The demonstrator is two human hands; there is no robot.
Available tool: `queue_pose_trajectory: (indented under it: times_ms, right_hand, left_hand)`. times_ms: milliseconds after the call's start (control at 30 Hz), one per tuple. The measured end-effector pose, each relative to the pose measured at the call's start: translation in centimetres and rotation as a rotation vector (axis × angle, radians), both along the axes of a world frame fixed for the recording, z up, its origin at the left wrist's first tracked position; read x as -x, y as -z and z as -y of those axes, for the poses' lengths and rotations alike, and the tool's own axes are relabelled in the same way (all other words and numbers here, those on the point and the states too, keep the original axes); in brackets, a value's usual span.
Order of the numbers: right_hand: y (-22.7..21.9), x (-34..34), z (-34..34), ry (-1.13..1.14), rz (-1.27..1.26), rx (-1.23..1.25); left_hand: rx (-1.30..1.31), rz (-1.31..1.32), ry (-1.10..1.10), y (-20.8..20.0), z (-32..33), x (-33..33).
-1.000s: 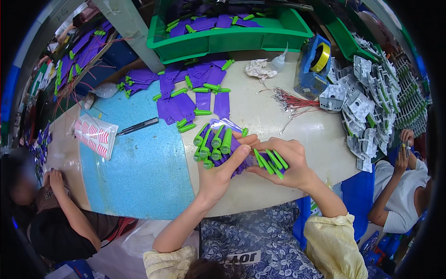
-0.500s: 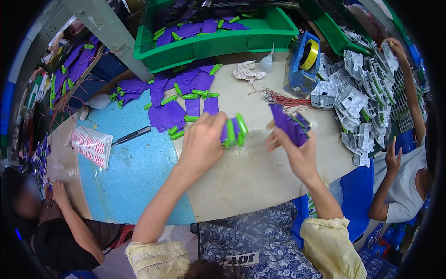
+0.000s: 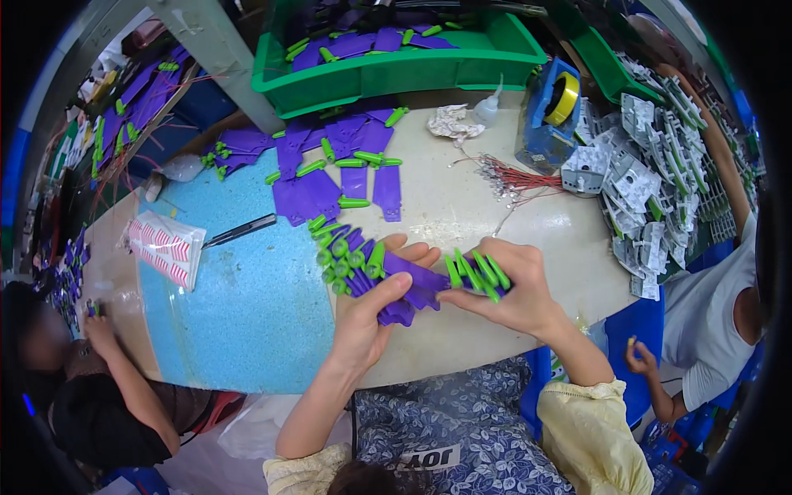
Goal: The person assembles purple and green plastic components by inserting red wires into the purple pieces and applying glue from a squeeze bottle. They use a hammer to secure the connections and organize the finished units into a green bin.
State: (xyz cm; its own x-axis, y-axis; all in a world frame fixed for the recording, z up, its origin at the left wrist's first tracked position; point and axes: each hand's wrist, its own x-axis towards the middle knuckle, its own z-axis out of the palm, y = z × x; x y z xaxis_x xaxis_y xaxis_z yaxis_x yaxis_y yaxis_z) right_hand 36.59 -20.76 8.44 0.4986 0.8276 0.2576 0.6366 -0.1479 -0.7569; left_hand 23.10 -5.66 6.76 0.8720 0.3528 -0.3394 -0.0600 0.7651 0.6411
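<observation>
Over the pale part of the worktable point(image 3: 470, 346), the left hand point(image 3: 371, 307) pinches a larger bundle point(image 3: 374, 257) of flat purple pieces with green tubular ends, its thumb laid across the purple; the right hand point(image 3: 523, 287) clasps a smaller bundle point(image 3: 477, 276), green ends fanned out. Slippage appears the chief risk: the purple ends of the larger bundle are splayed, so a loosened thumb could let outer pieces slide down. Were the bundles pressed together at this angle, purple edges might catch or bend against one another. Any dropped piece could also mingle with the loose purple pieces point(image 3: 305, 198) lying beyond the left hand. Hidden are the left palm, beneath the larger bundle, and most of the purple in the smaller one; whether the bundles touch cannot be told. The green bin point(image 3: 396, 80) is cut off above, and the co-worker point(image 3: 124, 404) at far left is partly lost in shadow.
</observation>
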Motion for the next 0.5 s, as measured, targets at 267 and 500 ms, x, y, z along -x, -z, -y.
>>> queue_pose_trajectory:
  times_ms: [267, 500]
  right_hand:
    - [2.1, -3.1, 8.2, 0.044, 0.287, 0.179]
    - [1.9, -6.3, 10.3, 0.117, 0.484, 0.337]
  left_hand:
    - [-0.094, -0.295, 0.420, 1.3, 1.7, 0.6]
    - [0.528, -0.354, 0.105, 2.2, 8.2, 0.3]
